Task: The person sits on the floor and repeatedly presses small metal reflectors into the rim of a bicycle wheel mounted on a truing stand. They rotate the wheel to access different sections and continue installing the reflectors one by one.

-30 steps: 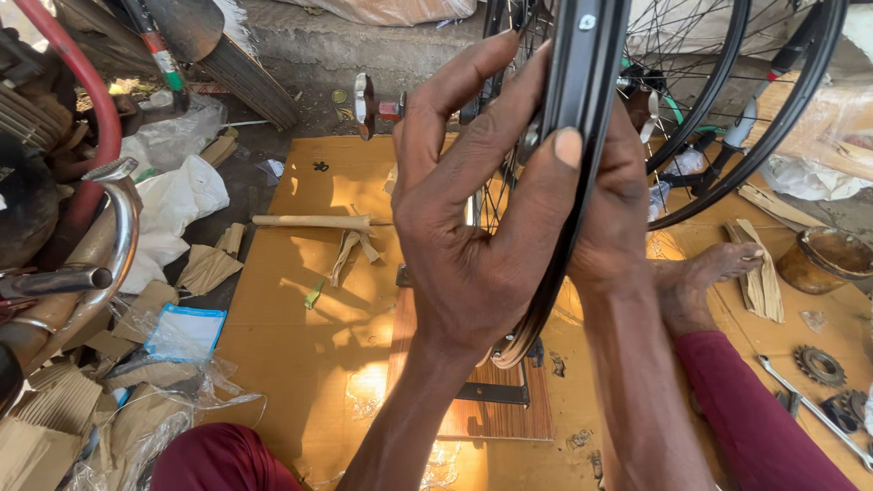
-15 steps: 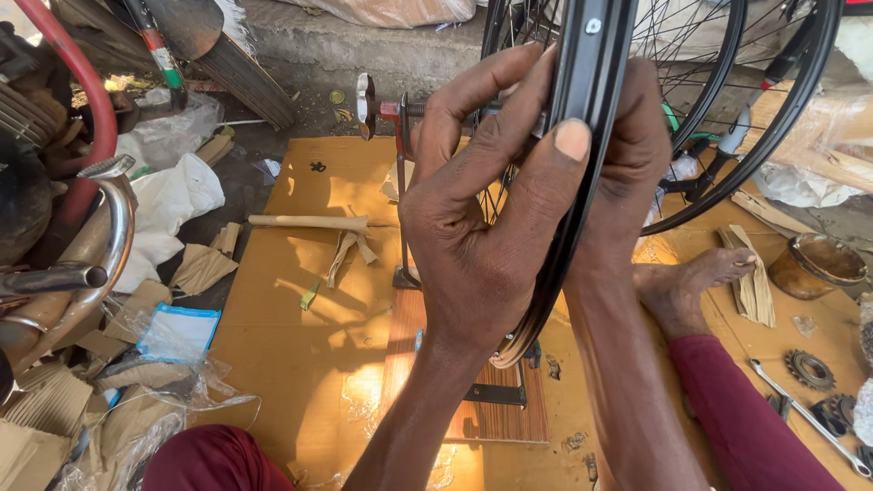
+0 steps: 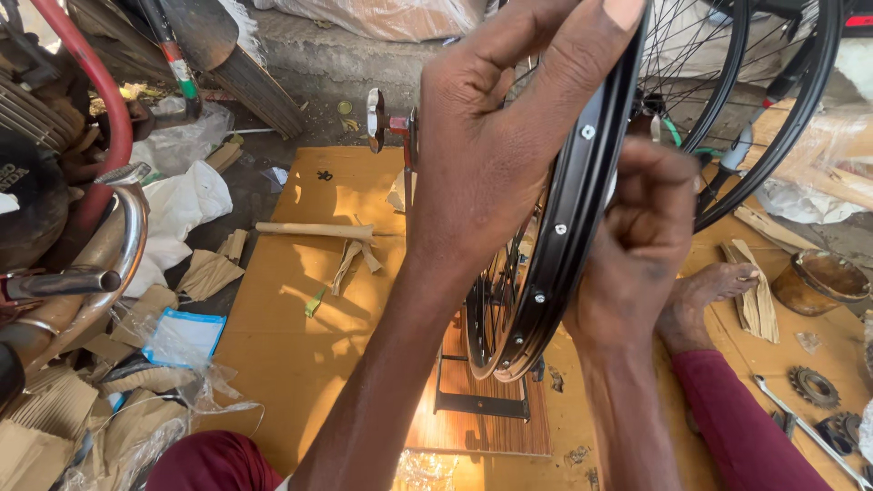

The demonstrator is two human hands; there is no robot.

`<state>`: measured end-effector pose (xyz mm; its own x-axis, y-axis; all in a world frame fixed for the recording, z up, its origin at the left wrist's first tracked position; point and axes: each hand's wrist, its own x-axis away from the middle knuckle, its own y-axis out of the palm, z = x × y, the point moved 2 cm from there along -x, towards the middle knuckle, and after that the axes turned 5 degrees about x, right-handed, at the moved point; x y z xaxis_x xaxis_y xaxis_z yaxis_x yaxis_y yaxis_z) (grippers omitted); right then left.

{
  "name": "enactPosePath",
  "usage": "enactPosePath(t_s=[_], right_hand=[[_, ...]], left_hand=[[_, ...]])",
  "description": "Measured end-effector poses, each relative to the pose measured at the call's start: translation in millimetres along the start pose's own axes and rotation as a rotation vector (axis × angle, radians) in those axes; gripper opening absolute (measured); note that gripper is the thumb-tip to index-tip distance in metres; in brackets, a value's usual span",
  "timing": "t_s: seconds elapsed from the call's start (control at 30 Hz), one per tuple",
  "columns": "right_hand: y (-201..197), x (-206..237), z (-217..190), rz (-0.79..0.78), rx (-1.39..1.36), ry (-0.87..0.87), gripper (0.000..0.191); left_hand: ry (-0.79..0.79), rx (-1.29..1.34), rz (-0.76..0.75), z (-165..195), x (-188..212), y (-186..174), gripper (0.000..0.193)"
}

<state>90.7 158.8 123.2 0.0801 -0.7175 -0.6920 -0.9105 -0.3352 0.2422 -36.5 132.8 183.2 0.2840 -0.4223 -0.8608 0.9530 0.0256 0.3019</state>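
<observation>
A black bicycle wheel rim (image 3: 571, 227) with thin spokes stands upright in a metal stand (image 3: 480, 400) in front of me. My left hand (image 3: 491, 145) grips the rim from the left, fingers stretched up over its top edge. On the rim's right side my right hand (image 3: 641, 241) is curled, fingers pinched at the spokes; whether it holds a small tool cannot be told. My bare foot (image 3: 709, 295) rests on the brown cardboard sheet (image 3: 291, 327) to the right of the wheel.
More black wheels (image 3: 773, 100) lean at the back right. A motorcycle with a chrome pipe (image 3: 100, 264) and red frame crowds the left edge. A wooden stick (image 3: 314, 231), paper scraps, a sprocket (image 3: 814, 386), a round tin (image 3: 823, 277) and a metal rod (image 3: 809, 432) lie about.
The view has closed in on the wheel. My left hand has slid higher on the rim, and my right hand's fingers have curled in at the spokes.
</observation>
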Motion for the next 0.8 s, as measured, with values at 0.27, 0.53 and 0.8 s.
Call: enactPosePath(t_s=[0.27, 0.53, 0.8], right_hand=[[-24, -1, 49, -0.239, -0.013, 0.240, 0.015], [-24, -2, 51, -0.250, -0.152, 0.156, 0.010], [-13, -30, 15, -0.404, 0.007, 0.245, 0.027]], left_hand=[[0.007, -0.211, -0.041, 7, -16, -1, 0.039], [0.038, -0.290, -0.056, 15, -26, -1, 0.044], [0.047, -0.501, 0.049, 10, -35, 4, 0.037]])
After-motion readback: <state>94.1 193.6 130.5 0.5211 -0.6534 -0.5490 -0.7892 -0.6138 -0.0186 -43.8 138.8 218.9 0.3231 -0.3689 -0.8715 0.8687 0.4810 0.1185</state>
